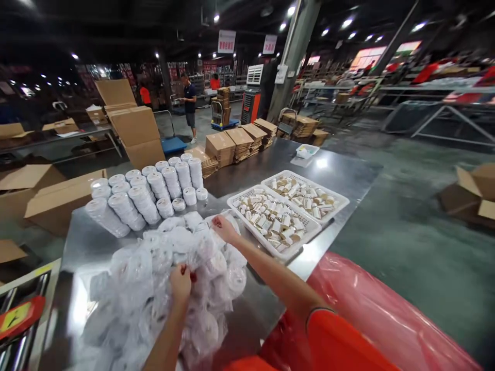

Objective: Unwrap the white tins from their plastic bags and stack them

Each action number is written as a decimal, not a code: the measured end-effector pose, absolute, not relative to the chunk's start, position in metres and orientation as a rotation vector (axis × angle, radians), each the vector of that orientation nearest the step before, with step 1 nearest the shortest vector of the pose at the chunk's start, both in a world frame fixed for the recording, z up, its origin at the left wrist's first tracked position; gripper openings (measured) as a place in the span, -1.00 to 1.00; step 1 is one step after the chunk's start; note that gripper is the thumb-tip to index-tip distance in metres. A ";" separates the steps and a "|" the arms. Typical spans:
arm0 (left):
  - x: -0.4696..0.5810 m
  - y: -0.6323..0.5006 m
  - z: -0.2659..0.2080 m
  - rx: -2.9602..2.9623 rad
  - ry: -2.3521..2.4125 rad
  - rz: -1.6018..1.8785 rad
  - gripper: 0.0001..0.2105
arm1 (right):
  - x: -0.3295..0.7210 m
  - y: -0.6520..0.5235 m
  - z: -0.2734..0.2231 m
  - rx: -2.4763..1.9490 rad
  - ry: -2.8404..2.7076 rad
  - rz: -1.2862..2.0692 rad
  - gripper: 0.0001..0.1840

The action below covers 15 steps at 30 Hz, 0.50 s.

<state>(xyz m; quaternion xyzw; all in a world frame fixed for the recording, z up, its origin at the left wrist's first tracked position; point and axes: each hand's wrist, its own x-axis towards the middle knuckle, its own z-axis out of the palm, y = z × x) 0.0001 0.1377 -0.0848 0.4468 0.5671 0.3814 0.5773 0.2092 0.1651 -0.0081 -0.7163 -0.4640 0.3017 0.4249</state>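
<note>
A large heap of white round pieces in clear plastic bags covers the near part of the metal table. My left hand is at the middle of this heap, its fingers curled in and pressed together; what they pinch is hidden. Farther back, my right hand reaches to the heap's far right edge, fingers closed on clear plastic beside a white round piece. Behind the heap, stacks of white discs stand in rows. To the right, a white basket holds many small labelled jars or bottles with gold-coloured parts.
A second filled basket adjoins the first. Folded cartons line the table's far edge, with a small white tray to their right. Red plastic sheeting lies at my right. A roller conveyor is at left; a person stands beyond.
</note>
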 end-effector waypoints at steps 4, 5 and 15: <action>-0.008 0.143 -0.100 0.921 1.317 0.887 -0.79 | 0.257 0.210 -0.024 -2.069 -1.287 0.493 -0.83; -0.008 0.146 -0.102 0.894 1.312 0.882 -0.78 | 0.264 0.221 -0.029 -2.124 -1.332 0.469 -0.80; -0.019 0.147 -0.105 0.888 1.414 0.780 -0.62 | 0.275 0.274 -0.043 -2.139 -1.484 0.533 -0.75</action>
